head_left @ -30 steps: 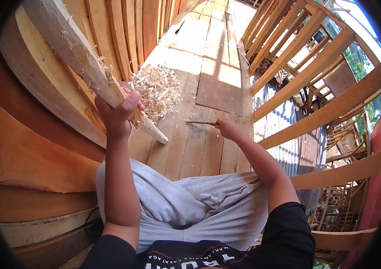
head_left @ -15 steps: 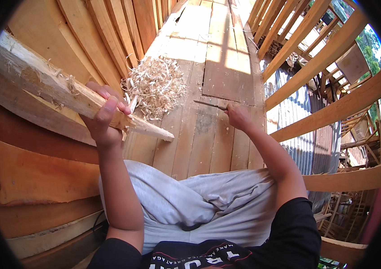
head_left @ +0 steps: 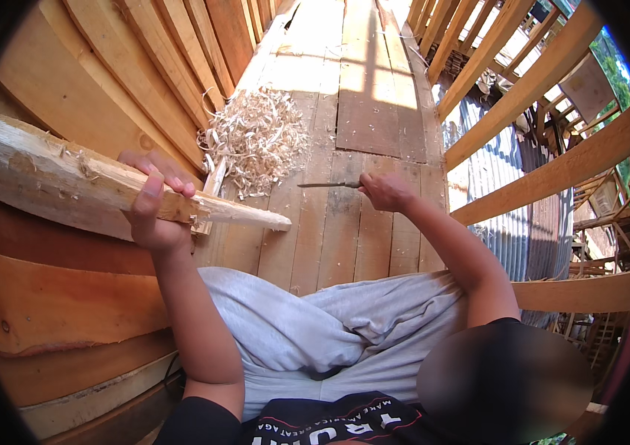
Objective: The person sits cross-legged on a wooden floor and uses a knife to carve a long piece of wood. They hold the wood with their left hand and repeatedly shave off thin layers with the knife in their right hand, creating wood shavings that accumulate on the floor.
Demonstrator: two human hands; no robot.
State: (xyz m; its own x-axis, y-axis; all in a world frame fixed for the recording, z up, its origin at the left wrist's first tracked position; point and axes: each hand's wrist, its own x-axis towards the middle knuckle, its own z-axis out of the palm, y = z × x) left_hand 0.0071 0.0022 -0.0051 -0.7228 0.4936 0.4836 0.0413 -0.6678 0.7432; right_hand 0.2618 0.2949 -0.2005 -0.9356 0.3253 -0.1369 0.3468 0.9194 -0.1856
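My left hand (head_left: 158, 200) is wrapped round a long pale piece of wood (head_left: 48, 165), with the thumb on top and the fingers over its far side. The wood slants in from the left, and its narrowed, whittled end (head_left: 259, 217) points right over the floor. Curls of shaved wood cling to its upper face. To the right, my right hand (head_left: 385, 191) is closed round the handle of a knife (head_left: 330, 185). The slim blade points left toward the wood's tip and stays apart from it. Most of the handle is hidden in my fist.
A heap of wood shavings (head_left: 256, 141) lies on the plank floor (head_left: 315, 245) beside the board wall (head_left: 159, 59) at left. Wooden railing slats (head_left: 552, 174) run along the right, with corrugated metal sheeting (head_left: 530, 230) beyond. My legs in grey trousers (head_left: 330, 326) are close below.
The knife has shifted left, and its blade has turned more level. The thick left part of the wood has dropped lower in view, while both hands keep their grips.
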